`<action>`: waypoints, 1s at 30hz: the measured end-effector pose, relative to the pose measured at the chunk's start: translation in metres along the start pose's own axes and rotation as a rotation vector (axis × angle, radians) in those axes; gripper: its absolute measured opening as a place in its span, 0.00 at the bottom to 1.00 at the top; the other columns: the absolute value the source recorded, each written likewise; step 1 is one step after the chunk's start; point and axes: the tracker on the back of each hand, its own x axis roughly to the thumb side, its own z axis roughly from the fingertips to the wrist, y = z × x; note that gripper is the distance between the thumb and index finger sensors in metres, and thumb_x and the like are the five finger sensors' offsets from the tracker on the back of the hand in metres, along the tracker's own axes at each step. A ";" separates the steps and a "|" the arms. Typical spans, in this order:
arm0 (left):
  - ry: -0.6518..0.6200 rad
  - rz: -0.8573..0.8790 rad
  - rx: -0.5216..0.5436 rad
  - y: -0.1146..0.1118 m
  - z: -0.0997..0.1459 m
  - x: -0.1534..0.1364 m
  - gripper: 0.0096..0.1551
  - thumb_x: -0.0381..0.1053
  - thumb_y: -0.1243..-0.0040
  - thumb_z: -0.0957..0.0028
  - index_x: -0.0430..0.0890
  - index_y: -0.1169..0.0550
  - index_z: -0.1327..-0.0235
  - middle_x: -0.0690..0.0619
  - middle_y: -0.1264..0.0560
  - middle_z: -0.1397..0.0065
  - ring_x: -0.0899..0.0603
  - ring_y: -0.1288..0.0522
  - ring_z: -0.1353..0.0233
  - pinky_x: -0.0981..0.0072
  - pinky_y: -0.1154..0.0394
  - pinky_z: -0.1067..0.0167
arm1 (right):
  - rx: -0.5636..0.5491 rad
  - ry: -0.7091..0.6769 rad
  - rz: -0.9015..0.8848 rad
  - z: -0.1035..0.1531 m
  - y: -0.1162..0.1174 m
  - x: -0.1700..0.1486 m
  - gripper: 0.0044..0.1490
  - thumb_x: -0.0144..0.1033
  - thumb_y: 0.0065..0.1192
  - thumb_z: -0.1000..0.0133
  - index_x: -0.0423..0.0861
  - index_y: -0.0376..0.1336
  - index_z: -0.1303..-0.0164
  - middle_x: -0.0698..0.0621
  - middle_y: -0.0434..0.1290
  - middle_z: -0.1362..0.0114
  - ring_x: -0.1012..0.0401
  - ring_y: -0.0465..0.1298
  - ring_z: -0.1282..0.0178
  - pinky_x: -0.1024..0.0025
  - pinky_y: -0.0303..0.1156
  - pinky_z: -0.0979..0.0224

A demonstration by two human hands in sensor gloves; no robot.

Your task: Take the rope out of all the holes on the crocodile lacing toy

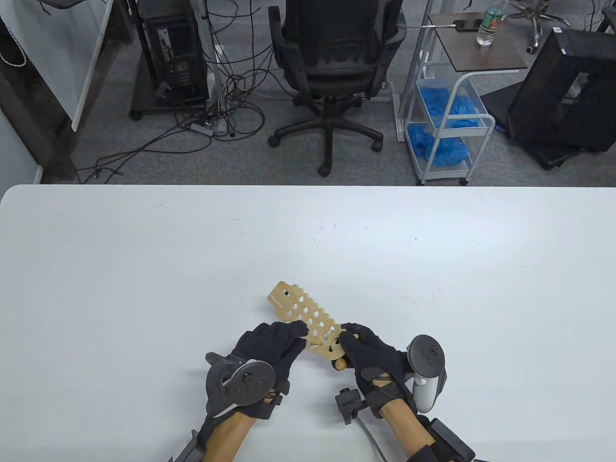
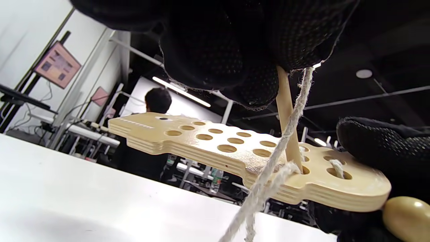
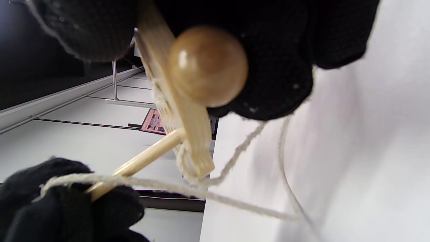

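Note:
The wooden crocodile board [image 1: 304, 310] is lifted off the white table [image 1: 144, 269], head pointing away to the left. My right hand [image 1: 356, 342] grips its near end, just above a wooden ball bead [image 1: 339, 364]. My left hand [image 1: 294, 337] pinches the wooden needle stick [image 2: 286, 111] together with the white rope [image 2: 268, 174]. The stick passes through a hole near the board's [image 2: 215, 144] near end, and rope still shows in a neighbouring hole. In the right wrist view the bead [image 3: 208, 65] sits under my fingers, the stick [image 3: 147, 156] pokes out of the board, and the rope [image 3: 215, 195] loops down loosely.
The table's far edge [image 1: 308, 186] faces an office chair [image 1: 332, 62] and a white cart [image 1: 447, 125] on the floor. A person [image 2: 156, 101] stands far off in the left wrist view.

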 end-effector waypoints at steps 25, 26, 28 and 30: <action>-0.068 -0.048 -0.020 -0.002 0.001 0.011 0.29 0.61 0.38 0.49 0.62 0.24 0.32 0.57 0.16 0.40 0.52 0.18 0.50 0.62 0.19 0.55 | 0.030 -0.035 -0.120 0.000 0.000 0.006 0.32 0.45 0.68 0.53 0.38 0.70 0.46 0.38 0.82 0.53 0.46 0.83 0.61 0.40 0.74 0.47; -0.039 -0.007 -0.010 -0.001 0.001 0.007 0.32 0.61 0.40 0.49 0.59 0.26 0.29 0.57 0.16 0.40 0.52 0.17 0.50 0.61 0.19 0.56 | 0.019 -0.037 -0.135 0.000 -0.001 0.006 0.32 0.45 0.68 0.53 0.38 0.70 0.46 0.38 0.82 0.53 0.46 0.83 0.61 0.40 0.74 0.46; 0.043 0.067 0.010 0.001 0.000 -0.005 0.30 0.61 0.41 0.48 0.58 0.25 0.31 0.57 0.16 0.41 0.52 0.17 0.52 0.61 0.19 0.57 | 0.006 -0.041 -0.168 0.001 -0.004 0.007 0.31 0.46 0.68 0.53 0.39 0.69 0.46 0.39 0.82 0.52 0.46 0.83 0.60 0.41 0.74 0.46; 0.109 0.110 0.016 0.003 0.000 -0.016 0.26 0.60 0.42 0.47 0.58 0.23 0.35 0.57 0.15 0.43 0.52 0.17 0.53 0.61 0.18 0.57 | -0.002 -0.041 -0.208 0.001 -0.006 0.008 0.32 0.46 0.68 0.53 0.39 0.69 0.45 0.39 0.82 0.52 0.47 0.83 0.60 0.41 0.74 0.45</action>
